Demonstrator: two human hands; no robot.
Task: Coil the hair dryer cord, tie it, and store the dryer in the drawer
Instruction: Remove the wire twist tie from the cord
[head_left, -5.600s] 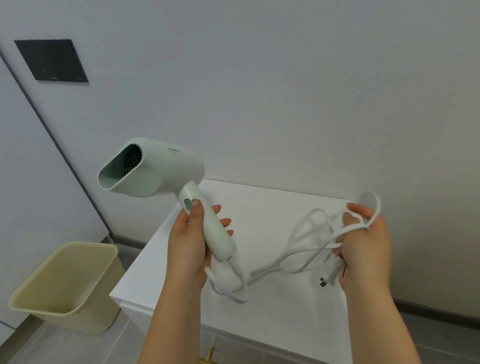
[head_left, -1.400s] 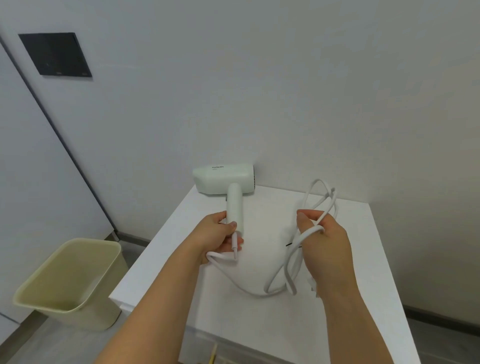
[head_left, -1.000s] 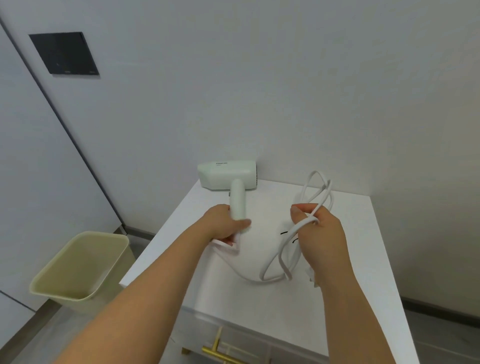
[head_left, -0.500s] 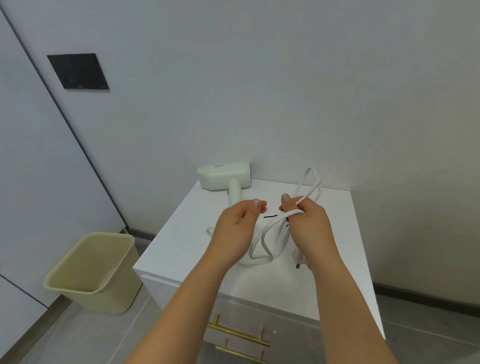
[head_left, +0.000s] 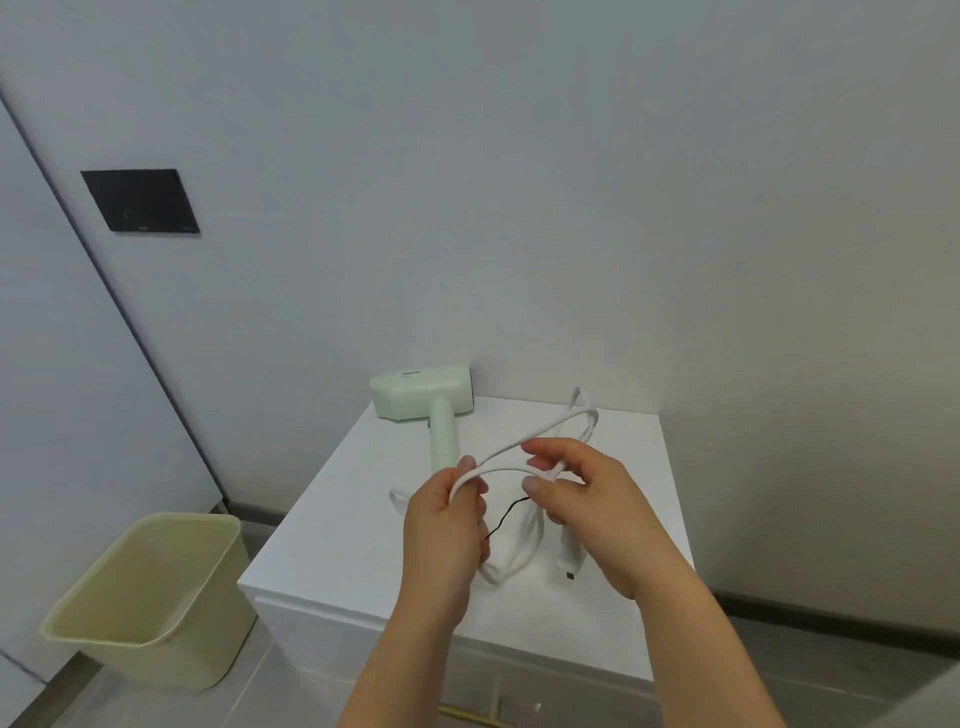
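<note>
The pale green hair dryer (head_left: 423, 400) lies on the white cabinet top (head_left: 353, 519) at the back left, handle pointing toward me. Its white cord (head_left: 576, 421) is gathered in loops above the cabinet. My left hand (head_left: 444, 525) grips the cord loops with curled fingers. My right hand (head_left: 592, 499) holds the same loops from the right, thumb and fingers around them. A thin black tie (head_left: 506, 517) hangs between my hands. The plug (head_left: 570, 558) dangles below my right hand.
A cream waste bin (head_left: 150, 592) stands on the floor left of the cabinet. A gold drawer handle (head_left: 467, 714) shows on the cabinet front below. A dark wall panel (head_left: 140, 200) hangs at upper left. Walls close in behind and right.
My left hand set the dryer down on the cabinet top, let go of its handle and moved to the cord loops. Both hands now hold the cord bundle together.
</note>
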